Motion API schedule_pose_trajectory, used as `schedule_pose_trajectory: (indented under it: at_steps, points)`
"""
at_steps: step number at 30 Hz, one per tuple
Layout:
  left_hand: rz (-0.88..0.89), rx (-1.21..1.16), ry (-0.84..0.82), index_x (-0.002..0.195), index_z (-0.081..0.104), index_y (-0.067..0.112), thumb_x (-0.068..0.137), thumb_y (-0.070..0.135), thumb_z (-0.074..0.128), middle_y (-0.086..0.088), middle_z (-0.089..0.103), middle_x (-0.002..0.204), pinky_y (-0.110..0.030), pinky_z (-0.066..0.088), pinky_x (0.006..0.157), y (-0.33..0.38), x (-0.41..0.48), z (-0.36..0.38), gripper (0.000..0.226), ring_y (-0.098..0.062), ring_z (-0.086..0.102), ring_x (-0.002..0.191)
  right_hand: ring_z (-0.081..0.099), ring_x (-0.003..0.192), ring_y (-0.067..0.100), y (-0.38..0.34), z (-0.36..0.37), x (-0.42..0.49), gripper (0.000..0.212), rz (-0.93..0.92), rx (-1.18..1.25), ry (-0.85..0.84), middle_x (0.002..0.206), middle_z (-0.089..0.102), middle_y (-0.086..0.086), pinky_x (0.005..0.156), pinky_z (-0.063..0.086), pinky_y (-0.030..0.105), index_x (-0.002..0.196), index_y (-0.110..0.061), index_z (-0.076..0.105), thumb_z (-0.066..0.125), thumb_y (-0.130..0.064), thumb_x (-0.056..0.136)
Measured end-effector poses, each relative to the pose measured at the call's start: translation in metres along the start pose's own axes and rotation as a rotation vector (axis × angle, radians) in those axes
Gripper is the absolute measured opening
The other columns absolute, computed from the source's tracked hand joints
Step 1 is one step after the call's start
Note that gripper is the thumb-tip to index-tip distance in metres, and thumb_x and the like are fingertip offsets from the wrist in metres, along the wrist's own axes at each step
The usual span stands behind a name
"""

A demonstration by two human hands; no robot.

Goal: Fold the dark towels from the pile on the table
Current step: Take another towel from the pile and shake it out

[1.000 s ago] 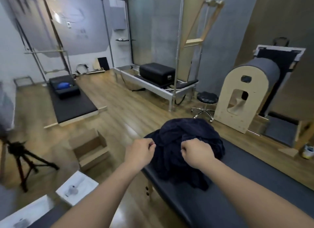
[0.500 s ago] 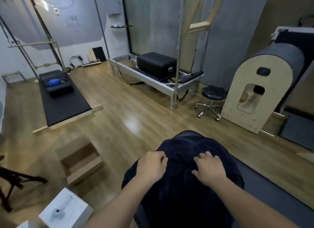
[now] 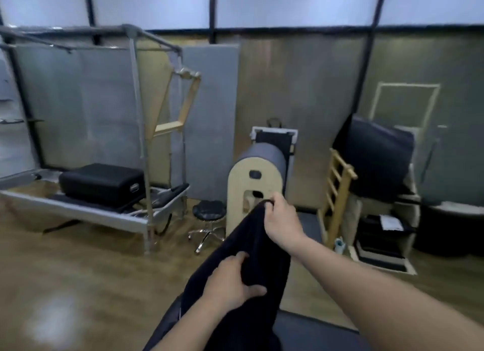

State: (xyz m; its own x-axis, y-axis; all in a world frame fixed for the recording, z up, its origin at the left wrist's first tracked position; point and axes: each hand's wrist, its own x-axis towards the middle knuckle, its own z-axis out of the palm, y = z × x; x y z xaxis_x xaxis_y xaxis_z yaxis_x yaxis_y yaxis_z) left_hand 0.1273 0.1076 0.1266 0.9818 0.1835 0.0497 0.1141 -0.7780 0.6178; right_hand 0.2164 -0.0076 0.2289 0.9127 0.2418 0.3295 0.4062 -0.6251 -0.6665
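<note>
cloth like this dark navy fabric towel (image 3: 251, 235) is soft, limp and light, so we judge it will sag and bunch wherever we do not hold it. it is lifted above the dark grey padded table (image 3: 319, 332), drawn into a slanting band between our hands. our right hand (image 3: 281, 221) is higher and farther out, fingers curled over the top edge, pinching it. our left hand (image 3: 230, 281) is lower and nearer, thumb and fingers closed around a gathered fold of the same towel. the fabric looks neither slippery nor fragile, so a firm pinch should be enough. the best holds, we think, are two neighbouring corners of one edge, so its own weight pulls it flat; the left hand would need to slide along the hem to find one.
</note>
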Motion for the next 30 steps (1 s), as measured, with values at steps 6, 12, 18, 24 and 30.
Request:
schedule_pose_trajectory:
  at_steps: [6, 12, 18, 24, 30]
  points:
    - [0.389, 0.12, 0.372, 0.115, 0.057, 0.024, 0.091, 0.033, 0.057, -0.008, 0.067, 0.114, -0.035, 0.049, 0.073, 0.148, 0.051, -0.109, 0.025, -0.037, 0.063, 0.103, 0.057, 0.098, 0.036, -0.089, -0.209, 0.049, 0.02, -0.2, -0.228, 0.384, 0.107, 0.062, 0.019, 0.075, 0.037, 0.034, 0.106, -0.011, 0.054, 0.039, -0.023, 0.101]
    - [0.552, 0.125, 0.389, 0.116, 0.063, 0.035, 0.084, 0.044, 0.064, -0.002, 0.069, 0.107, -0.038, 0.055, 0.081, 0.25, 0.05, -0.178, 0.034, -0.03, 0.065, 0.099, 0.05, 0.093, 0.032, -0.14, -0.338, 0.029, 0.023, -0.224, -0.351, 0.716, 0.108, 0.059, 0.014, 0.078, 0.04, 0.035, 0.111, -0.013, 0.054, 0.036, -0.023, 0.101]
    - [0.553, 0.498, 0.211, 0.103, 0.06, 0.028, 0.085, 0.022, 0.047, -0.007, 0.067, 0.11, -0.036, 0.046, 0.068, 0.226, 0.053, -0.119, 0.023, -0.035, 0.065, 0.098, 0.052, 0.086, 0.033, -0.121, -0.408, -0.025, 0.023, -0.12, -0.604, 0.743, 0.099, 0.054, 0.009, 0.075, 0.044, 0.038, 0.107, -0.018, 0.055, 0.037, -0.032, 0.102]
    - [0.405, 0.01, 0.525, 0.09, 0.065, 0.014, 0.084, 0.007, 0.046, -0.019, 0.069, 0.102, -0.04, 0.056, 0.078, 0.297, 0.043, -0.223, 0.021, -0.04, 0.066, 0.094, 0.056, 0.093, 0.025, -0.085, -0.475, -0.088, 0.036, -0.176, -0.616, 0.731, 0.093, 0.061, 0.004, 0.086, 0.048, 0.038, 0.087, -0.02, 0.061, 0.054, -0.054, 0.092]
    - [0.439, -0.885, 0.466, 0.096, 0.071, 0.024, 0.091, 0.016, 0.039, -0.004, 0.07, 0.1, -0.02, 0.055, 0.058, 0.411, -0.053, -0.231, 0.033, -0.024, 0.068, 0.084, 0.063, 0.098, 0.022, 0.017, -0.423, -0.142, 0.061, -0.071, -0.812, 0.125, 0.098, 0.066, -0.009, 0.078, 0.05, 0.034, 0.105, -0.033, 0.063, 0.071, -0.076, 0.063]
